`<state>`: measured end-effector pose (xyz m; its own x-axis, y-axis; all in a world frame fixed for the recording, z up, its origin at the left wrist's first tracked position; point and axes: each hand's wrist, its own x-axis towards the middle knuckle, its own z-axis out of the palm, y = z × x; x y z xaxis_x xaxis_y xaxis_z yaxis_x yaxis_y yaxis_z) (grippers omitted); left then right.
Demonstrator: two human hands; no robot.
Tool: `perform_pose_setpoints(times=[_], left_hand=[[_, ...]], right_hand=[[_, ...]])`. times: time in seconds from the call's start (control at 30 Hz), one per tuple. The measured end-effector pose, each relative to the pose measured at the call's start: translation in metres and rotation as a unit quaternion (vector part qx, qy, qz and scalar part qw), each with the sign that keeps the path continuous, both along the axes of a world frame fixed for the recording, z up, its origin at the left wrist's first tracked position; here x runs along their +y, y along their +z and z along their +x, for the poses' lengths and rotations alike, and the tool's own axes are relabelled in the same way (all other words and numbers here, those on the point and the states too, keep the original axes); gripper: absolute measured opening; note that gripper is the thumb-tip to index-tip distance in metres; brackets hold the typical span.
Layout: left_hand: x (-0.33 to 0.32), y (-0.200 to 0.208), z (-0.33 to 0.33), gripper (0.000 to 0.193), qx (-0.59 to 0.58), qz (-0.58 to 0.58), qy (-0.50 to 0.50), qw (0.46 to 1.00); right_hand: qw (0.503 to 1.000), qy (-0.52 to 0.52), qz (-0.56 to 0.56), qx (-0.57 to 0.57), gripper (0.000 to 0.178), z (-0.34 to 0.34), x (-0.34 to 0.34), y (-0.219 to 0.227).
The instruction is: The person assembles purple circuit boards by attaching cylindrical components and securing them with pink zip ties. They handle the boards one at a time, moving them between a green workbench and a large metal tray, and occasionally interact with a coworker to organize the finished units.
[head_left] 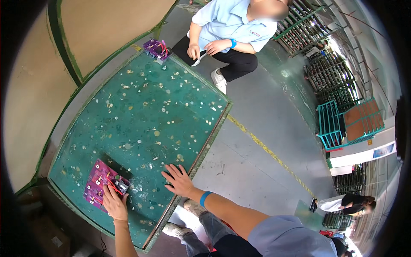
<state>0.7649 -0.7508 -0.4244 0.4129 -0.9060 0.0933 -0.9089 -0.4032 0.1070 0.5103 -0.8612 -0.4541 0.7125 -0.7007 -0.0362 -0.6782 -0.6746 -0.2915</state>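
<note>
A purple circuit board (95,185) with red wires and a dark block of parts is on the green table at lower left. My left hand (114,204) is on its near right side, fingers over the board by the red wires and thumb beside the dark block. What lies under the palm is hidden. To its right, my right hand (179,180) rests on the tabletop near the right edge, fingers spread and holding nothing. A blue band (205,198) circles my right wrist.
The worn green table (141,111) has many pale spots. Another purple board (156,49) with red wires sits at its far corner. Beyond it, a co-worker (233,32) crouches holding a pale strip. Dark racks (332,77) and a teal cart (330,124) stand right; another person (349,203) is farther off.
</note>
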Motion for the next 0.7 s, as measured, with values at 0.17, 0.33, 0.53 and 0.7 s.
perform_pose_setpoints(times=[0.17,0.33,0.53,0.7], left_hand=[[-0.001,0.0,0.0,0.087,-0.008,0.006,0.006,1.0],[-0.005,0.006,-0.001,0.09,0.01,0.043,0.027,0.999],[0.001,0.006,0.003,0.086,-0.01,0.03,-0.01,0.999],[0.002,0.002,0.001,0.084,0.007,0.061,-0.003,0.998]], right_hand=[[1.0,-0.001,0.007,0.013,0.058,0.002,-0.001,0.003],[1.0,0.002,0.001,0.018,0.057,0.004,-0.001,0.002],[1.0,0.004,0.0,0.024,0.058,0.004,0.001,0.002],[1.0,0.007,0.002,0.027,0.058,0.003,0.0,0.005]])
